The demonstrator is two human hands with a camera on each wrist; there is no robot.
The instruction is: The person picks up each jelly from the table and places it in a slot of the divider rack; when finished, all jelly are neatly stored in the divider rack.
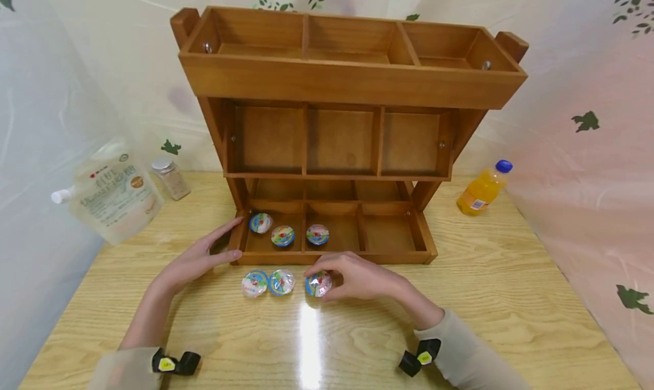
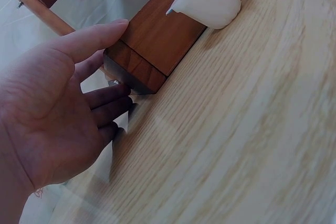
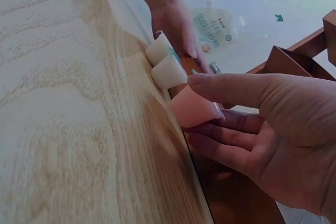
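My right hand [image 1: 352,276] pinches a small jelly cup [image 1: 319,284] between thumb and fingers, just before the shelf's front edge. The right wrist view shows its pink body [image 3: 194,108] and the thumb at its rim. Left of it, two more jelly cups, one at the left [image 1: 254,284] and one beside it [image 1: 281,282], stand on the table. My left hand [image 1: 196,259] touches the left front corner of the brown wooden shelf [image 1: 337,258], thumb and fingers spread along it. Three cups lie in its bottom tier, two in the left compartment [image 1: 261,223] and one in the middle [image 1: 318,235].
The shelf's upper tiers, each divided into three compartments, rise over the bottom one. To the left stand a spouted pouch [image 1: 117,191] and a jar with a silver lid [image 1: 171,180]. An orange drink bottle [image 1: 482,190] stands at right, with a patterned curtain [image 1: 577,95] behind.
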